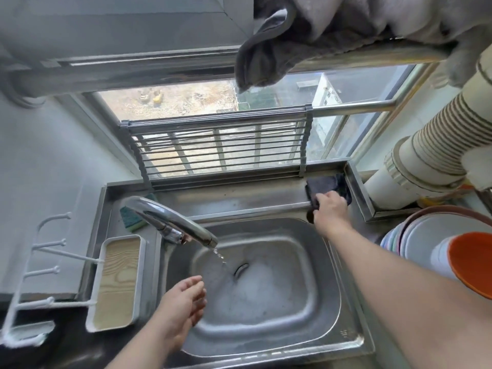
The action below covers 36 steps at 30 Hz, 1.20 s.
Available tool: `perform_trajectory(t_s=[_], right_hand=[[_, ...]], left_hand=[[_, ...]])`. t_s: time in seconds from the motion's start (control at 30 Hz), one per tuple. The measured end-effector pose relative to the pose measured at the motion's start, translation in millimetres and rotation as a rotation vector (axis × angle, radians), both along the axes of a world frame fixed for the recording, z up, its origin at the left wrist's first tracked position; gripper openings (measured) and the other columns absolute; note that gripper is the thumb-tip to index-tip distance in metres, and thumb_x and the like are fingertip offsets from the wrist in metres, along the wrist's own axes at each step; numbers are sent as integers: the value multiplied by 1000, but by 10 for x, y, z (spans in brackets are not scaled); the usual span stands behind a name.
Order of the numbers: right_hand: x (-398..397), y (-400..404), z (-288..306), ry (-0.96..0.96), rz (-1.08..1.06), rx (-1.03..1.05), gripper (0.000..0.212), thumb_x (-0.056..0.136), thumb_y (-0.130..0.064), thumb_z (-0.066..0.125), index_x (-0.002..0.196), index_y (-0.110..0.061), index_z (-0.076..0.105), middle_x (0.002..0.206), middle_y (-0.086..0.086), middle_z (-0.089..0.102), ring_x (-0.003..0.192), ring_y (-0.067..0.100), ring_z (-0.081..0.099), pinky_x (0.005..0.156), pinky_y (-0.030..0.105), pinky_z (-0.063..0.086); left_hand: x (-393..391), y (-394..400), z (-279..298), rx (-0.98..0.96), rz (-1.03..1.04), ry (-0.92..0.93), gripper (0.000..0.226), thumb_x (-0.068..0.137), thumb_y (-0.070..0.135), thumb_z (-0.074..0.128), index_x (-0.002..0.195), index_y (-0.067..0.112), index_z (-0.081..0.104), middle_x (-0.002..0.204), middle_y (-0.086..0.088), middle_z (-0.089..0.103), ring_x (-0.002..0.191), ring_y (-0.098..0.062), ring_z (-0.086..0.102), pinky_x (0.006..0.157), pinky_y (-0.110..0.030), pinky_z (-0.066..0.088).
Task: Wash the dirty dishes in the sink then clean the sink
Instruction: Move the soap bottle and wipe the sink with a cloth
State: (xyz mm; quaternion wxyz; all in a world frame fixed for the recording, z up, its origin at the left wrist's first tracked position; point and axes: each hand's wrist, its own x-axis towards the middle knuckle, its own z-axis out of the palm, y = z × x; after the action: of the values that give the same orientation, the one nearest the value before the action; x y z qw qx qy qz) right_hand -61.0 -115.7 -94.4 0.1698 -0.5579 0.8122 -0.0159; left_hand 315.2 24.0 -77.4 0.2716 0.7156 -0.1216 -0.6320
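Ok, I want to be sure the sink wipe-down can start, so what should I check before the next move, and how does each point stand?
1. Steel sink basin free of dishes: ok, only foam and water inside.
2. Dark blue cleaning cloth secured: ok, the right hand grips it on the back ledge.
3. Left hand free: ok, open over the basin, holding nothing.
4. Chrome tap running: ok, a thin stream falls.
5. Drain unblocked: cannot tell, foam surrounds it.
6. Green and yellow sponge out of the way: ok, it lies behind the tap.
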Motion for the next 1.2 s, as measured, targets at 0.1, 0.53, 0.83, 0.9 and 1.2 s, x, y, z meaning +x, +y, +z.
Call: perform_trajectory(t_s=[0.1, 0.53, 0.83, 0.9, 1.2], right_hand=[[-103, 129, 67, -139, -164, -72, 25, 90, -7, 64, 104, -22, 78, 118, 10, 72, 113, 32, 64, 96, 33, 50], [686, 1607, 1459, -1698, -608, -131, 23, 93, -17, 69, 110, -1, 67, 96, 25, 74, 81, 38, 74, 66, 45, 63], [548, 1658, 1940, -1357, -312, 19, 13, 105, -7, 59, 112, -2, 69, 87, 20, 62, 64, 23, 62, 55, 31, 57], [534, 1682, 2016, -1232, -173, 103, 16, 108, -11, 55, 111, -6, 71, 82, 16, 66, 58, 20, 64, 47, 28, 52], [293, 1704, 2179, -646, 325, 341, 32, 71, -47, 85, 101, -40, 76, 71, -15, 59, 65, 2, 56, 64, 21, 48]], left_hand=[[-146, 205, 39, 11, -73, -22, 13, 105, 14, 62, 115, 17, 69, 82, -3, 68, 64, -16, 59, 57, -27, 43], [-1507, 228, 1340, -857, -737, -258, 48, 89, 40, 70, 133, 53, 59, 122, 26, 66, 112, 1, 65, 100, -23, 53], [-1202, 183, 1466, -718, -650, -161, 30, 109, 21, 50, 96, 40, 69, 85, 4, 73, 65, -5, 66, 59, -23, 55], [-1179, 199, 1503, -741, -689, -139, 22, 108, 28, 53, 95, 40, 65, 82, 0, 71, 64, -8, 64, 60, -30, 56], [-874, 174, 1346, -843, -1229, -540, 15, 98, 22, 69, 105, 32, 77, 99, 10, 69, 93, -15, 66, 78, -31, 54]])
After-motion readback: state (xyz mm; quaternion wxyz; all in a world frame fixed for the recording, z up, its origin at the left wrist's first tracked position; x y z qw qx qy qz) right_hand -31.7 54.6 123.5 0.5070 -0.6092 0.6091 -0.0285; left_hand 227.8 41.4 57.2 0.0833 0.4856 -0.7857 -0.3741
